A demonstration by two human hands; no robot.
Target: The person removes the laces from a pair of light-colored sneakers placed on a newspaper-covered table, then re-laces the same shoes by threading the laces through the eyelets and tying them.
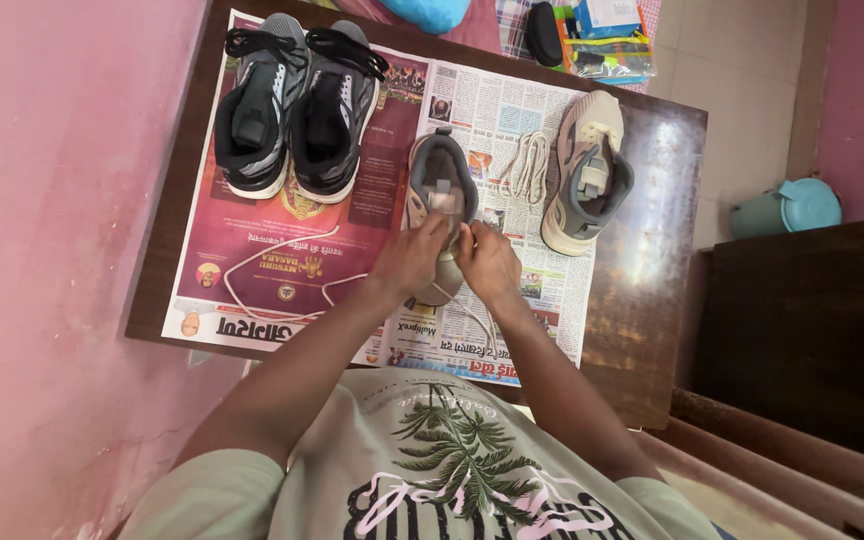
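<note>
- Grey-and-beige shoe (439,195) lies mid-bench on newspaper (352,230); light, soft upper, stiffer sole, best held by its sides
- Left hand (410,256) and right hand (487,262) pinch closed at its near end, seemingly on the white lace (282,255)
- Dark pair (292,105) far left, its mate (584,175) right, loose lace (527,165) between; none crowds the hands

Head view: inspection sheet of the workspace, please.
Surface: dark wooden table, newspaper spread over it.
Job's things: beige shoe under both hands; white lace trailing left on the paper.
Clutter: second beige shoe; bundled lace; grey-black pair; pouch at far edge.
Hands: left hand and right hand side by side on the shoe's front, fingers curled at the lacing.
Cables: nothing seen.
Surroundings: pink wall; teal container on the floor.
</note>
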